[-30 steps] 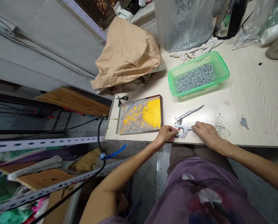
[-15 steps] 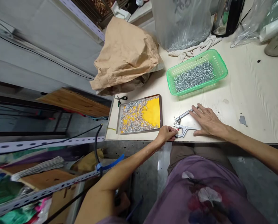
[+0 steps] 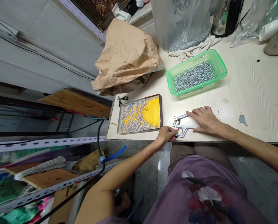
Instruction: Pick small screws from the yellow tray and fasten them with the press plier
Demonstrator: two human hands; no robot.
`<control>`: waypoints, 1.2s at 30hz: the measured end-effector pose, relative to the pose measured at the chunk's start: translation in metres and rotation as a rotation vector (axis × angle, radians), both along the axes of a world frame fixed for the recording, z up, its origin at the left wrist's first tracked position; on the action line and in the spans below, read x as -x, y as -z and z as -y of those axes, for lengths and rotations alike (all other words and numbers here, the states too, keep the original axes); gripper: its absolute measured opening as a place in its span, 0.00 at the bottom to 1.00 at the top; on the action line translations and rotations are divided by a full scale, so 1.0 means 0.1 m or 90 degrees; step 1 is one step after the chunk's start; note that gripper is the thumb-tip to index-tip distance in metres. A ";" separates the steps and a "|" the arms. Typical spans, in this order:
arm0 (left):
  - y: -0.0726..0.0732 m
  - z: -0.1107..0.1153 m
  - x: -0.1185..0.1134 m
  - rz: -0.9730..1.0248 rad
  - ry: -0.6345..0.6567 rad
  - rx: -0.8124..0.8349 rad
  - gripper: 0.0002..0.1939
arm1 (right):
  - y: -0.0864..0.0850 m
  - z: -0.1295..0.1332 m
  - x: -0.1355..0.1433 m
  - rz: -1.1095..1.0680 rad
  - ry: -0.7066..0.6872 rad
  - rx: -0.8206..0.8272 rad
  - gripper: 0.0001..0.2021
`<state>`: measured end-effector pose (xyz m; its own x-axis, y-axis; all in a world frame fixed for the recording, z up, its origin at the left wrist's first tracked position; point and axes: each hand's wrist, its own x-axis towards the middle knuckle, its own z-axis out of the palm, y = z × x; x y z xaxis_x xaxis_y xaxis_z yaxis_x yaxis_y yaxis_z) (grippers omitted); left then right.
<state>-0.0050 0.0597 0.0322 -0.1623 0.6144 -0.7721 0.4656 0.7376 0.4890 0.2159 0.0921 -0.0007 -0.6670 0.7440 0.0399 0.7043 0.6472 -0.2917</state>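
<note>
A pair of silver hand pliers [image 3: 184, 127], with a coil spring and a small red part near the jaw, lies on the table close to the front edge, its handles spread. My right hand [image 3: 207, 123] spans the two handle ends, index finger at the upper one and thumb by the lower one. At the jaw end, my left hand [image 3: 166, 133] is closed in a pinch against the tool; whatever is between the fingertips is hidden. Just left of that hand lies a shallow tray [image 3: 161, 109] with a yellow bottom and many small silver metal pieces [image 3: 134, 116].
A green plastic basket [image 3: 219, 73] of similar silver pieces stands behind the pliers. Crumpled brown paper [image 3: 129, 56] and dark-handled scissors [image 3: 122, 98] are at the left. Farther back are a clear plastic bag [image 3: 183, 25], a cloth [image 3: 197, 48] and a kettle [image 3: 227, 18].
My right hand has shifted slightly left and its fingers have drawn together somewhat at the handle ends. My left hand stays at the jaw. The view has moved slightly.
</note>
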 end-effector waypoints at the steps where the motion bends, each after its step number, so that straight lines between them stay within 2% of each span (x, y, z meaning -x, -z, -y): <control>1: 0.01 0.00 0.00 0.001 -0.003 -0.004 0.06 | 0.01 0.01 0.00 -0.004 0.003 -0.003 0.34; 10: 0.02 0.02 0.01 0.004 0.001 -0.009 0.09 | 0.02 0.06 -0.01 -0.026 0.034 0.020 0.33; 16: 0.03 0.04 0.01 0.021 -0.031 -0.023 0.05 | -0.03 0.06 0.01 -0.026 0.020 0.029 0.34; 20: 0.06 0.06 0.06 0.009 0.009 -0.026 0.06 | -0.01 0.07 0.02 -0.042 0.013 0.001 0.30; 22: 0.06 0.10 0.09 -0.039 0.088 -0.080 0.06 | 0.01 0.08 0.01 -0.051 0.011 -0.004 0.28; 25: 0.06 0.15 0.09 -0.168 0.270 -0.301 0.05 | 0.01 0.11 0.02 -0.058 0.006 -0.001 0.26; 27: 0.08 0.14 0.04 -0.222 0.402 -0.454 0.11 | 0.01 0.13 0.03 -0.058 0.003 -0.005 0.25; 29: 0.13 0.06 -0.06 -0.221 0.532 -0.536 0.19 | 0.00 0.15 0.05 -0.061 -0.004 -0.010 0.25; 32: 0.21 -0.10 -0.20 -0.173 0.683 -0.552 0.26 | 0.00 0.18 0.04 -0.074 -0.017 -0.002 0.28; 36: 0.25 -0.25 -0.27 -0.165 0.761 -0.516 0.34 | -0.02 0.19 -0.04 -0.027 0.038 -0.008 0.36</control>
<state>0.0218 0.0849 0.0076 0.6662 0.7218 -0.1874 0.7265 -0.5716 0.3814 0.2200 0.0728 0.0009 -0.6185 0.7820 0.0767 0.7292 0.6076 -0.3146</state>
